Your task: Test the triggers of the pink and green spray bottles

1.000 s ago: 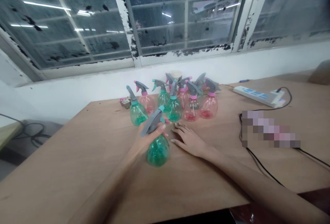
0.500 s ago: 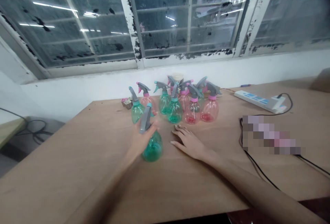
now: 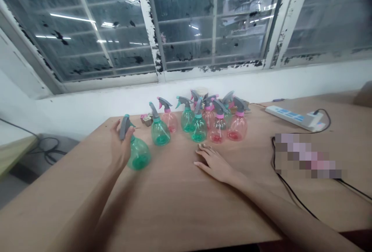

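Note:
My left hand (image 3: 120, 145) is closed round the grey trigger head of a green spray bottle (image 3: 140, 155), which tilts at the left of the group. Flat on the table (image 3: 174, 205) lies my right hand (image 3: 213, 163), fingers spread and holding nothing. Just beyond its fingertips stands another green spray bottle (image 3: 198, 130). Beside that one are pink spray bottles (image 3: 237, 128) with grey heads and pink collars. One more green spray bottle (image 3: 160, 132) stands right of my left hand, with a pink bottle (image 3: 171, 122) close behind it. Several others crowd at the back, partly hidden.
A white power strip (image 3: 295, 117) with a plug and black cable lies at the right. Nearer is a pixelated item (image 3: 308, 155) with a cord. Small boxes (image 3: 147, 119) sit behind the bottles at the left. A white wall and barred windows rise at the back.
My left hand has carried its green spray bottle left and slightly away from me, uncovering the bottles behind. My right hand stays in place. The view has shifted slightly.

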Motion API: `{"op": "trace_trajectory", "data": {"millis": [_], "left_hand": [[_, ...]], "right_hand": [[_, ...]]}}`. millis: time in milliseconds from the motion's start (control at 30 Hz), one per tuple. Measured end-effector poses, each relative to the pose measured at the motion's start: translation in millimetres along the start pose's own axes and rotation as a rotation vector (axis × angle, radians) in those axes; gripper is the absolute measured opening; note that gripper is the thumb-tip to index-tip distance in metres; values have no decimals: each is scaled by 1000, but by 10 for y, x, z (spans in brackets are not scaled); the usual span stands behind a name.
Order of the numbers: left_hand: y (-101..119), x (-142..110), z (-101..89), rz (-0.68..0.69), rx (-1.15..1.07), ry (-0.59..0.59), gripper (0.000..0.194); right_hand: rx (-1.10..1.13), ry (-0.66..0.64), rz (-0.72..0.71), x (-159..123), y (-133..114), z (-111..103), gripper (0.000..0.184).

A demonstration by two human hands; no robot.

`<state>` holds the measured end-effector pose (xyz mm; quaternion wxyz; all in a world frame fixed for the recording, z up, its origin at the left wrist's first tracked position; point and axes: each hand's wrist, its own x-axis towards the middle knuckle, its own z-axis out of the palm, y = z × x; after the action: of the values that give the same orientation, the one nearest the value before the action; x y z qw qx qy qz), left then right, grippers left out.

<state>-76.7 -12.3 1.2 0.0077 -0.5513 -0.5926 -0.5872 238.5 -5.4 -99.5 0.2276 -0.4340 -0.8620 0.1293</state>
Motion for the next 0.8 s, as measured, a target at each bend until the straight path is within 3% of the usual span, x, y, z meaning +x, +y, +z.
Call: {"op": "trace_trajectory", "data": {"millis": [100, 233, 333, 433, 567, 667, 733, 800], "left_hand": [[43, -31, 29, 27, 17, 17, 61], [27, -24, -9, 8, 73, -56, 70], [-35, -53, -104, 6, 71, -106, 81], [-34, -255, -259, 39, 88, -92, 85], [65, -755, -463, 140, 128, 7, 65], [172, -1061, -474, 209, 173, 75, 47], [276, -1138, -367, 254, 237, -8, 35], [412, -1099, -153, 225, 260, -197, 27]], "right_hand": [[-1, -8, 5, 4, 2, -4, 59], [0, -18, 16, 5, -7, -13, 60], [8, -14, 15, 0, -13, -20, 59], [21, 0, 11, -2, -12, -20, 58], [15, 1, 1, -1, -8, -15, 58], [12, 14, 1, 2, 2, -2, 57], [22, 19, -12, 7, 13, 11, 57], [33, 20, -19, 12, 22, 22, 56]]}}
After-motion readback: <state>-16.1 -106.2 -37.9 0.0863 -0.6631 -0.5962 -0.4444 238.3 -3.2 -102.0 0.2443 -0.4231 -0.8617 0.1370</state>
